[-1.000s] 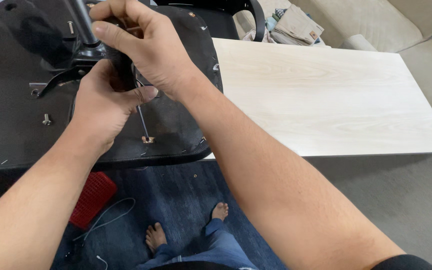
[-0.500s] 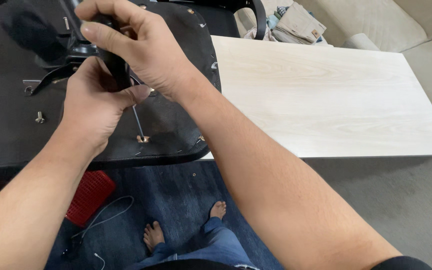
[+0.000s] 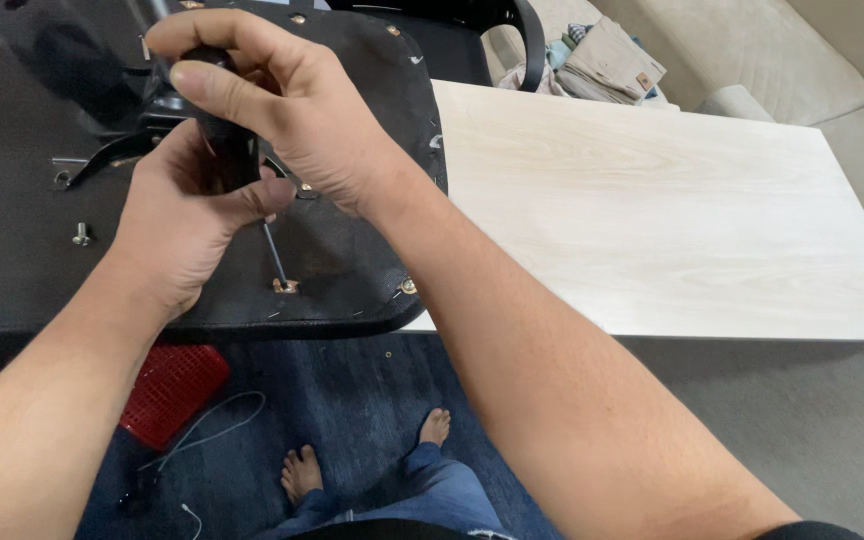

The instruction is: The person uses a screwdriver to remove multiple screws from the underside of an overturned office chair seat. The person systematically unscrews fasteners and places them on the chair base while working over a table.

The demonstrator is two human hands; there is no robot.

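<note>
We saw both hands on a black-handled screwdriver [image 3: 227,150] standing over the upturned chair seat [image 3: 352,150], which lay on the pale wood-grain tabletop [image 3: 672,200]. The right hand [image 3: 292,110] was closed round the top of the handle; the left hand [image 3: 187,220] was wrapped about its lower part. The thin steel shaft met a brass-coloured fitting [image 3: 284,286] near the seat's front edge (the tip itself was too small to make out). We judged that the tilted shaft might slip from the fitting and tear the matte black fabric. A loose screw [image 3: 80,235] stood left of the fitting; a red mesh piece [image 3: 172,390] lay on the floor below the seat.
</note>
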